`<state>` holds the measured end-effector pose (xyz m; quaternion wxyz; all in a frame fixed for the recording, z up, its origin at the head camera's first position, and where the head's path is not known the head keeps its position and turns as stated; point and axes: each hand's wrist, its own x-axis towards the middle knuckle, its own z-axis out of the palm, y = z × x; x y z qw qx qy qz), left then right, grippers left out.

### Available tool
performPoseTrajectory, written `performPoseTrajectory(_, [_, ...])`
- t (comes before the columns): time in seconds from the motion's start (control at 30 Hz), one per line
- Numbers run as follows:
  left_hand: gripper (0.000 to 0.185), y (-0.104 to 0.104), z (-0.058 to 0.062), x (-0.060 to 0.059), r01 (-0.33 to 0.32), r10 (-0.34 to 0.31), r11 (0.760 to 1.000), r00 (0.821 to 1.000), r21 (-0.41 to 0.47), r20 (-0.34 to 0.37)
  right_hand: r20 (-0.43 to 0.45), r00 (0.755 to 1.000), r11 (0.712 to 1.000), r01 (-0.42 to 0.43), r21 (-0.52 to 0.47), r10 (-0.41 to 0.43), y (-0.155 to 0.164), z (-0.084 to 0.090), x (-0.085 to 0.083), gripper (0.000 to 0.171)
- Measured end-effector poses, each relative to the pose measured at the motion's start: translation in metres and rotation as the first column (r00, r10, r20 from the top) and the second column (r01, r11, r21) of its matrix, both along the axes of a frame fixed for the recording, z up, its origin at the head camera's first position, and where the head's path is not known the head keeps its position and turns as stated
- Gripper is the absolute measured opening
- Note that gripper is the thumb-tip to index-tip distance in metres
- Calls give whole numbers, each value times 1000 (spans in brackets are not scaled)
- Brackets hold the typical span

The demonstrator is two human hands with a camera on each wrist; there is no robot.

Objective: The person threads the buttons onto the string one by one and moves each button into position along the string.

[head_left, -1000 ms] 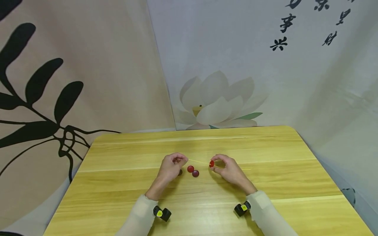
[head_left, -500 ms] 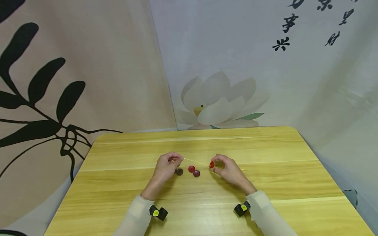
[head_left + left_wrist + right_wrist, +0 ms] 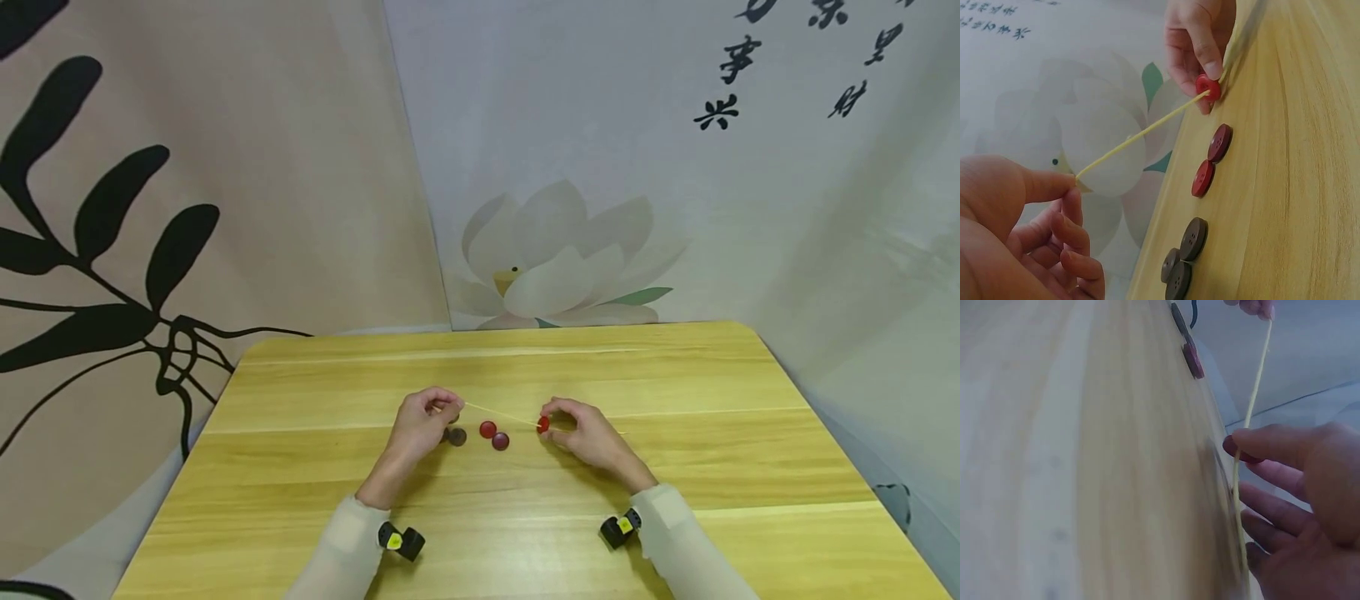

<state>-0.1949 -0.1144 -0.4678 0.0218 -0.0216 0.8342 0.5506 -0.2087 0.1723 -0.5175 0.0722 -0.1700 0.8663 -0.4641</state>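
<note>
Between thumb and fingertips my left hand (image 3: 424, 422) pinches one end of a yellow string (image 3: 1141, 135). The string runs taut to a bright red button (image 3: 1207, 88), passes through it and trails out beyond, under the right palm. My right hand (image 3: 592, 433) pinches that button by its edge, a little above the table. On the tabletop between the hands lie a red button (image 3: 1203, 179) and a dark maroon button (image 3: 1220, 143), side by side. Closer to the left hand is a cluster of dark brown buttons (image 3: 1194, 239), partly hidden by that hand in the head view.
The wooden table (image 3: 480, 533) has rounded far corners. Behind it hangs a pale cloth backdrop (image 3: 570, 125) printed with a lotus, leaves and characters. Each wrist carries a small black camera, the left camera (image 3: 402, 541) and the right camera (image 3: 620, 528).
My left hand has moved left, drawing out more string and uncovering the brown buttons. The trailing end at the right has grown shorter. My right hand, with the red button, has shifted slightly down and right.
</note>
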Motion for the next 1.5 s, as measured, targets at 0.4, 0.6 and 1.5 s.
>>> performPoseTrajectory(0.4, [15, -1, -3, 0, -8, 8, 1000, 1000, 17, 19, 44, 999, 1000, 1, 27, -2, 6, 0, -1, 30])
performPoseTrajectory(0.6, [14, -1, -1, -2, -12, 11, 1000, 1000, 11, 18, 58, 998, 1000, -8, 25, 6, 7, 2, -7, 29])
performPoseTrajectory(1.5, [14, 3, -6, 2, 19, -19, 1000, 1000, 17, 4, 112, 994, 1000, 5, 4, -5, 7, 2, -5, 33])
